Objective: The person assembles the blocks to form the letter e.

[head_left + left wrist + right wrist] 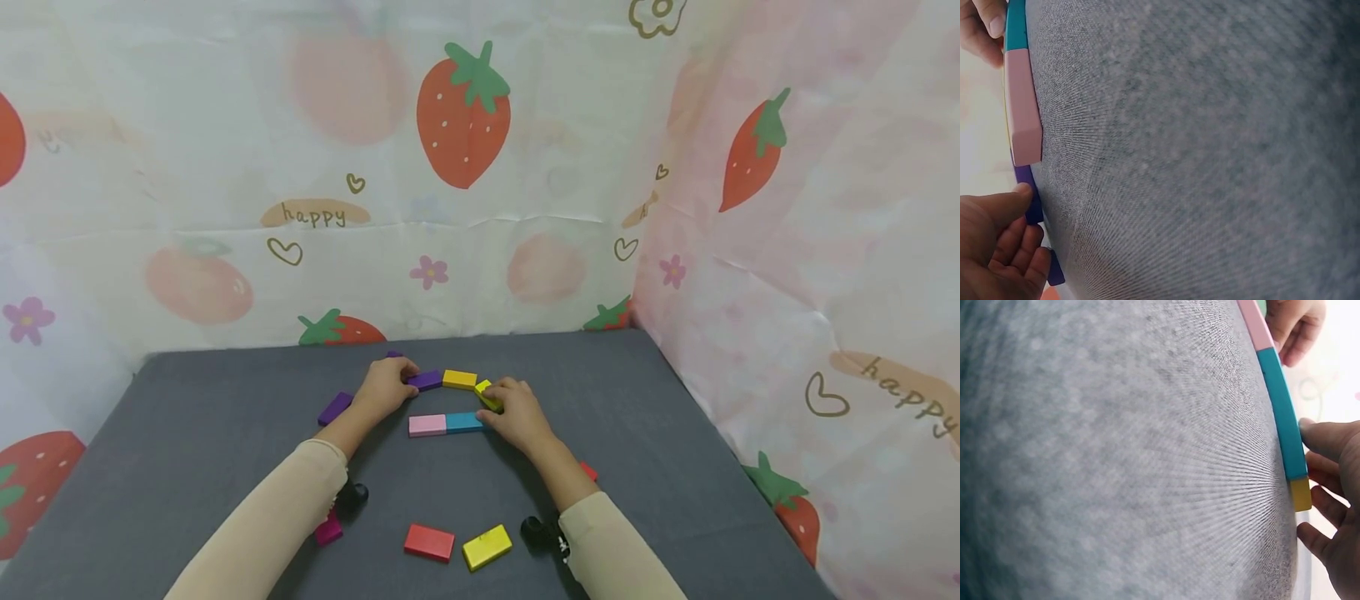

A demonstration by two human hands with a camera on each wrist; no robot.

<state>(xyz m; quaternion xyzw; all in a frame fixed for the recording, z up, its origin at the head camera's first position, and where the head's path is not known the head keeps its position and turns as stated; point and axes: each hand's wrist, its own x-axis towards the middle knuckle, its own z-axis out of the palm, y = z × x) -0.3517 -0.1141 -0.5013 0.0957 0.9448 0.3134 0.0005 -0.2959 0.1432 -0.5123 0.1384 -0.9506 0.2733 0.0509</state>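
On the grey cloth, my left hand pinches the left end of a purple block, thumb in front and fingers behind. The thumb on the purple block shows in the left wrist view. My right hand holds a slanted yellow block between thumb and fingers; they partly cover it. An orange-yellow block lies between these two, forming a curved row. In front of it, a pink block and a blue block lie end to end, the right thumb close to the blue one.
A purple block lies left of the left wrist, and another peeks out behind that hand. Nearer are a magenta block, a red block and a yellow block. A red block is partly hidden by the right forearm.
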